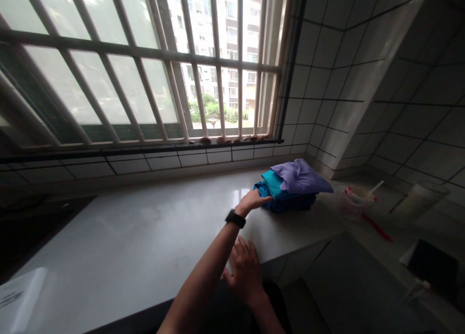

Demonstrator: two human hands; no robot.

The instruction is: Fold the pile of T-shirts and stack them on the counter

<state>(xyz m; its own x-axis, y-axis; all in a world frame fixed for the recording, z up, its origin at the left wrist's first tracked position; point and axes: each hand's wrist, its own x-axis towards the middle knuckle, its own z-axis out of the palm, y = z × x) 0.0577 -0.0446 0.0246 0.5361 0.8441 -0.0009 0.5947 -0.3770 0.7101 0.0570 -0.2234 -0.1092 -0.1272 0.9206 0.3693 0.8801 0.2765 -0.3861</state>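
Note:
A stack of folded cloth lies on the white countertop [152, 227], near its right end. Its top piece is a purple cloth [303, 176], over a teal cloth [273, 184] and a darker blue cloth [290, 203]. With a black watch [236, 218] on the wrist, my left hand [254, 200] reaches to the stack's left side. Its thumb points right along the front and its fingers close on the blue and teal edge, partly hidden. My right hand [245, 266] rests palm down at the counter's front edge, fingers stretched out, holding nothing.
Right of the stack stand a plastic cup [358, 200] with a white stick in it, a red thin object [378, 227] and a pale cylindrical container [421, 200]. A barred window [218, 62] is behind. A white object [22, 295] is at lower left.

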